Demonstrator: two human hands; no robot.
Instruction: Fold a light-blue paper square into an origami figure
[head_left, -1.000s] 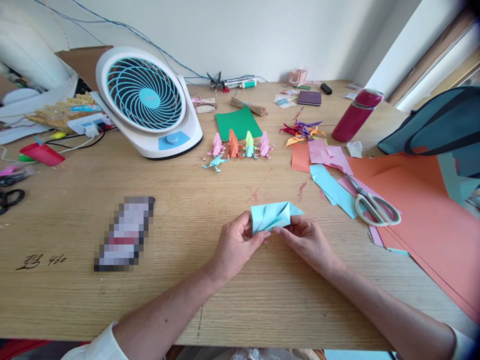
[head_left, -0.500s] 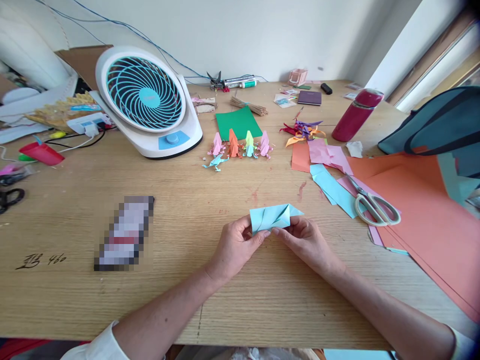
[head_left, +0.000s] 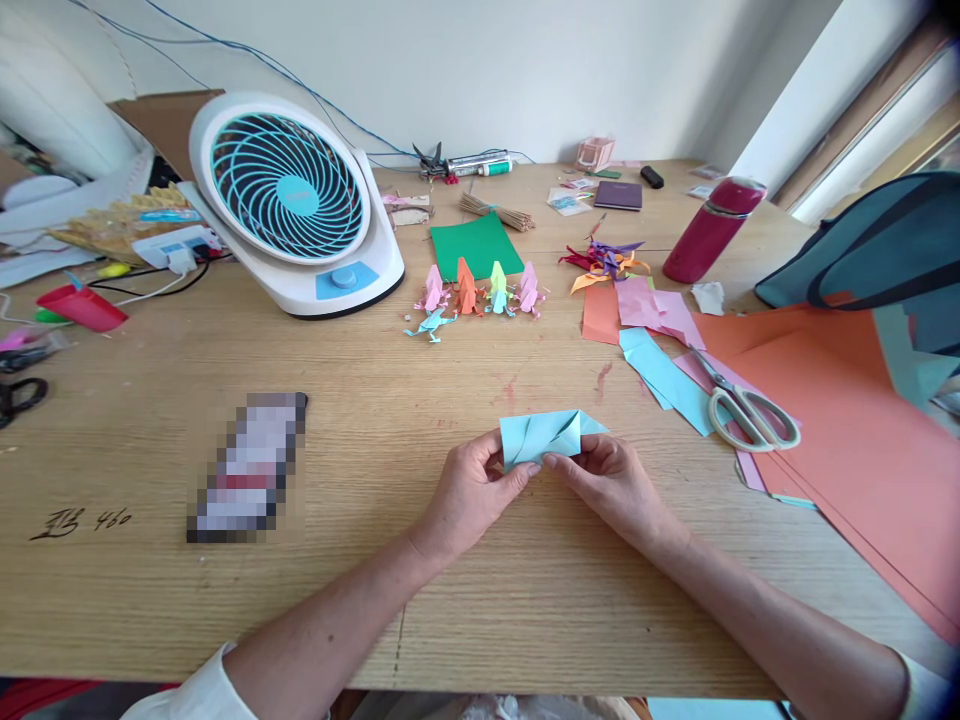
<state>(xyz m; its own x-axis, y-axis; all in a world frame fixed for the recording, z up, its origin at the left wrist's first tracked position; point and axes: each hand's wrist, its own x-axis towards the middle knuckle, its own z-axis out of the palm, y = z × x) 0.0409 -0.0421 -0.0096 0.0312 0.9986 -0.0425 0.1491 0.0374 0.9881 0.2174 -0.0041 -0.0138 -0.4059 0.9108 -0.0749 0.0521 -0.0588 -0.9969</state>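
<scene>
A light blue piece of folded paper [head_left: 541,437] is held just above the table between my two hands. It has diagonal creases and a pointed flap at its right end. My left hand [head_left: 474,483] pinches the lower left edge, thumb in front and fingers behind. On the lower right edge, my right hand [head_left: 611,485] grips it the same way, and both thumb tips nearly meet. The fingers behind the paper are partly hidden. Beyond it stand several small origami figures [head_left: 466,290] in pink, orange and green, with a blue one [head_left: 432,325] in front.
White-handled scissors [head_left: 754,415] lie on coloured paper sheets [head_left: 832,430] at the right. A red bottle [head_left: 712,232] stands behind them. A fan [head_left: 300,210] and a green sheet [head_left: 476,247] are at the back; a blurred-out flat object [head_left: 251,465] lies at left.
</scene>
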